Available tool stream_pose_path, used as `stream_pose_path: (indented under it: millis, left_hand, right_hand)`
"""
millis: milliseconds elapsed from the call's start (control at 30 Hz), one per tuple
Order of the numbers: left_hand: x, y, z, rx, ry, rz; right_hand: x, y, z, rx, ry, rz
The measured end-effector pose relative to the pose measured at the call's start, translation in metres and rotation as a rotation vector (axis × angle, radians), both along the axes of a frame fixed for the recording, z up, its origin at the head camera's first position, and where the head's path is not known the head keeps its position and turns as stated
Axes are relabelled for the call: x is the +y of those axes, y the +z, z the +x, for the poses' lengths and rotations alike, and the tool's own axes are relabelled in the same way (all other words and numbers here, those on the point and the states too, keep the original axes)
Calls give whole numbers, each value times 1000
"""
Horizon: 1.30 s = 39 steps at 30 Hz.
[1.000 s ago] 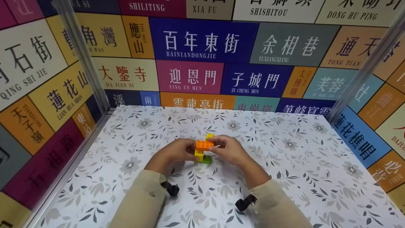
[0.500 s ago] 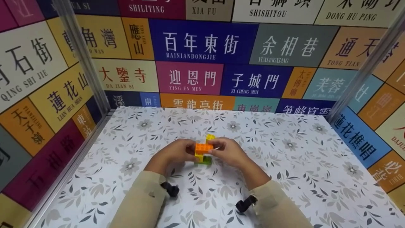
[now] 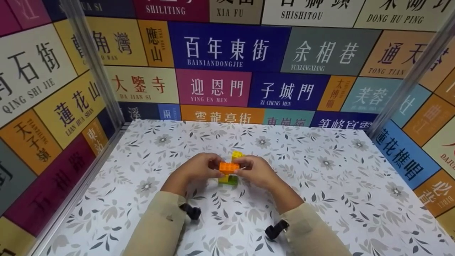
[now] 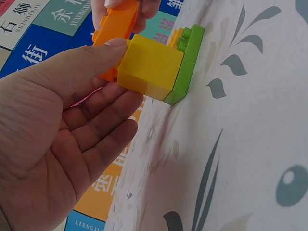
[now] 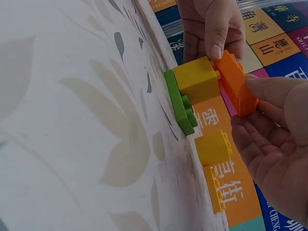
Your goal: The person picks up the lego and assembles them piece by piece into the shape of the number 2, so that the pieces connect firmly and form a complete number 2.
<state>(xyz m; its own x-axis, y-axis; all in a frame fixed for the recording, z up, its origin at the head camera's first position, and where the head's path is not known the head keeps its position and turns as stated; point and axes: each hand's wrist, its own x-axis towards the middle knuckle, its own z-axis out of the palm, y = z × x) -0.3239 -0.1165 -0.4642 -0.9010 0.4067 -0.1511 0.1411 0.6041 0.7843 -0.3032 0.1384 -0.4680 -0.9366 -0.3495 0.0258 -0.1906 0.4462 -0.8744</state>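
Observation:
An orange brick [image 3: 229, 168] is held between both hands above a yellow block [image 4: 150, 67]. In the right wrist view the brick sits slightly tilted against the block's studs. That yellow block stands on one end of a green brick [image 5: 180, 103], whose other studs are bare. My left hand [image 3: 199, 167] pinches the orange brick's left end, thumb in front near the block's top. My right hand [image 3: 257, 171] grips the right end between thumb and fingers. Behind it stands another yellow block [image 5: 212, 148] beside a low yellow-orange brick [image 5: 213, 189].
A white table [image 3: 302, 213] with a grey leaf pattern lies beneath the hands. Panels of coloured signs [image 3: 227, 46] rise behind and at both sides, with metal posts [image 3: 96, 64] at the corners. Black wrist mounts [image 3: 192, 212] stick out from the sleeves.
The orange brick has come down slightly toward the yellow block. My left thumb has shifted up from the yellow block to the orange brick. My right hand has lowered a little.

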Motion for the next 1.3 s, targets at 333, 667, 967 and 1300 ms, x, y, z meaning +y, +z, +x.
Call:
stream_pose_path:
  millis: [333,667,967,1300]
  left_hand:
    - [0,3,0,34,-5,17]
    - [0,4,0,32,-3,8]
    - [1,6,2,-7,43,-3]
    - [3,5,4,-23,71,5]
  right_hand:
    - [0,-2,-1,4,-8,25]
    - [-2,-3,-2,18,-15,45]
    - [-3,-2,-1,-6,-16,28]
    - [-2,-3,-2,8,2,22]
